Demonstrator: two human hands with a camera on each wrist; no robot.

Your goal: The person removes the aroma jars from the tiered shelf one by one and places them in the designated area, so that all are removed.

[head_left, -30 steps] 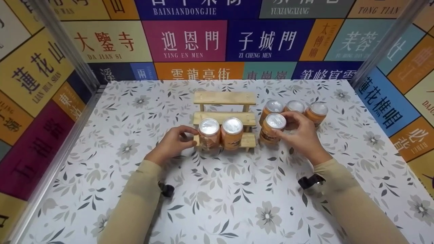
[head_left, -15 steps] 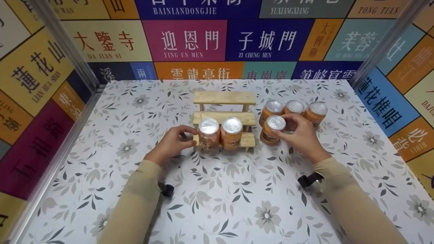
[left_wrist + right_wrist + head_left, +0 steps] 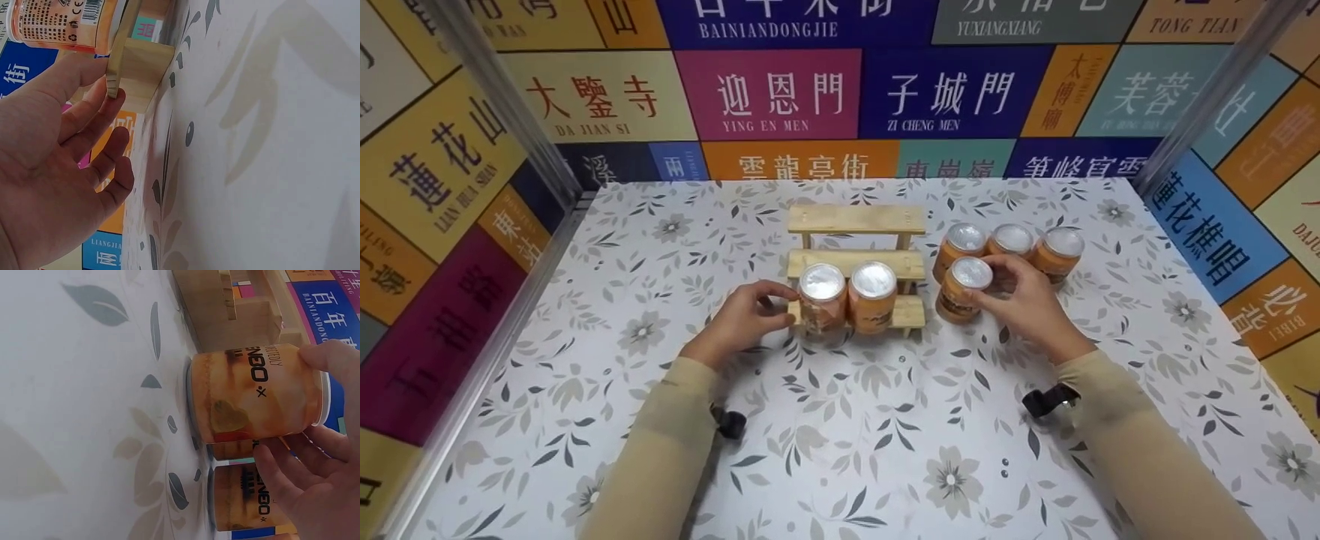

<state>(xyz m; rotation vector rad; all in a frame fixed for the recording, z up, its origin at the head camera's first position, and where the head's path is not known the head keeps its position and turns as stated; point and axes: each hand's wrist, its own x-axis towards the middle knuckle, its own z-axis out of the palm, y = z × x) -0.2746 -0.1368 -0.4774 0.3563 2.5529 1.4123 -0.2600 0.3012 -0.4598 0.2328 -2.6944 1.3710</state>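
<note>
My right hand grips an orange-labelled can with a silver lid, thumb on one side and fingers on the other. The can stands upright with its base right at the table surface, to the right of a three-step wooden stand. Two more such cans, a left one and a right one, sit side by side on the lowest step. My left hand pinches the left end of that step, its thumb and fingertips at the board edge; the other fingers are loosely curled.
Behind the held can stand three matching cans, a left one, a middle one and a right one. A flower-patterned cloth covers the table. Panels with large characters wall the back and sides.
The can in my right hand has come slightly down and toward me. My left hand stays at the stand, and the other cans keep their places.
</note>
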